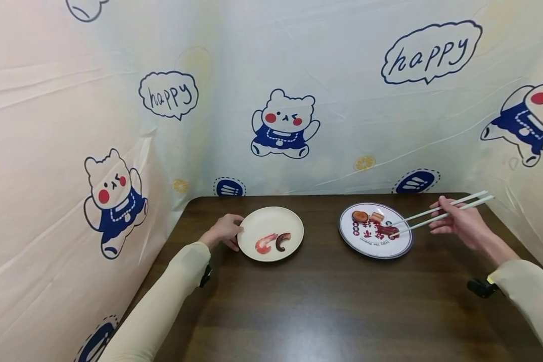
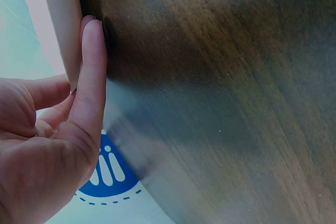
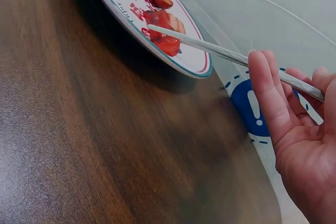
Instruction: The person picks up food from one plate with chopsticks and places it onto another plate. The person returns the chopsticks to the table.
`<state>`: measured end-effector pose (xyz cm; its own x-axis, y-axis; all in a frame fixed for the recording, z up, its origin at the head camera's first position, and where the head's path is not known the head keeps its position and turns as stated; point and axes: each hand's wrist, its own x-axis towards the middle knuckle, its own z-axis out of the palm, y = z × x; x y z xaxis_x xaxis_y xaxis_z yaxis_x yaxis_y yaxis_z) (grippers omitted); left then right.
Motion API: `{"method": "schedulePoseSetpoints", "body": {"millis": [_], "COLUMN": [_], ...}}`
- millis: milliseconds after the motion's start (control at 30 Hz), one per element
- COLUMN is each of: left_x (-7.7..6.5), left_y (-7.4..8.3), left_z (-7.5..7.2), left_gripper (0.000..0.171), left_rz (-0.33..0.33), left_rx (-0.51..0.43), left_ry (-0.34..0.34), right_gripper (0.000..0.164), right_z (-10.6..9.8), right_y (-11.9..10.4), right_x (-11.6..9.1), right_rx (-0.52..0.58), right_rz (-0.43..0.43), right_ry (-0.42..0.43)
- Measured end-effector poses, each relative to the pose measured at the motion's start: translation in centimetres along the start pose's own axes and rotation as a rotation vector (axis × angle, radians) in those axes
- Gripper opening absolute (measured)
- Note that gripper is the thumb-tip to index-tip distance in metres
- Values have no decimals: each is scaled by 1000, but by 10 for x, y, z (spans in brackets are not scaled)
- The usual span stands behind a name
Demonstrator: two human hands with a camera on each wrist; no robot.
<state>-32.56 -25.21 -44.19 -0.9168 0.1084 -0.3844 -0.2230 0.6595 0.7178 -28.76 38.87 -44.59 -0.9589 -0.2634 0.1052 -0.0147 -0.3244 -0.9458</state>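
Note:
On the left, my left hand (image 1: pixel 222 231) pinches the rim of a cream plate (image 1: pixel 271 223), fingers under the edge in the left wrist view. A pink shrimp (image 1: pixel 263 245) and a curled dark brown piece of food (image 1: pixel 279 243) lie on it. My right hand (image 1: pixel 463 226) holds a pair of pale chopsticks (image 1: pixel 416 216) slanting down to the left. Their tips are at a dark red piece of food (image 1: pixel 387 230) on a white plate (image 1: pixel 366 242) with a blue rim and red lettering. Behind it sit a round brown slice (image 1: pixel 360 216) and a pinkish layered piece (image 1: pixel 377 217).
Both plates are near the back of a dark wooden table (image 1: pixel 326 296), with a gap between them. A pale cloth (image 1: pixel 344 100) printed with bears and "happy" bubbles hangs behind the table and along its sides.

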Motion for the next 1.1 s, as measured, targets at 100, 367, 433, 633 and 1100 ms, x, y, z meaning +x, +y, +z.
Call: {"method": "schedulePoseSetpoints", "body": {"millis": [100, 367, 433, 633, 1100], "left_x": [-1, 1, 1, -1, 0], "left_y": [-1, -1, -2, -3, -3], "left_z": [1, 3, 3, 3, 2], "left_gripper": [44, 43, 44, 45, 44], "left_rz": [-1, 8, 7, -1, 8], "left_rx": [-5, -5, -6, -14, -14], "left_ry": [-5, 5, 4, -6, 5], "right_gripper": [41, 36, 35, 33, 32], "right_z": [2, 14, 17, 21, 17], "right_y": [2, 1, 1, 0, 3], "right_x": [2, 8, 9, 11, 12], "right_rx": [-28, -125, -145, -194, -179], "right_rz": [0, 18, 27, 34, 23], "right_ry": [19, 60, 54, 43, 103]}}
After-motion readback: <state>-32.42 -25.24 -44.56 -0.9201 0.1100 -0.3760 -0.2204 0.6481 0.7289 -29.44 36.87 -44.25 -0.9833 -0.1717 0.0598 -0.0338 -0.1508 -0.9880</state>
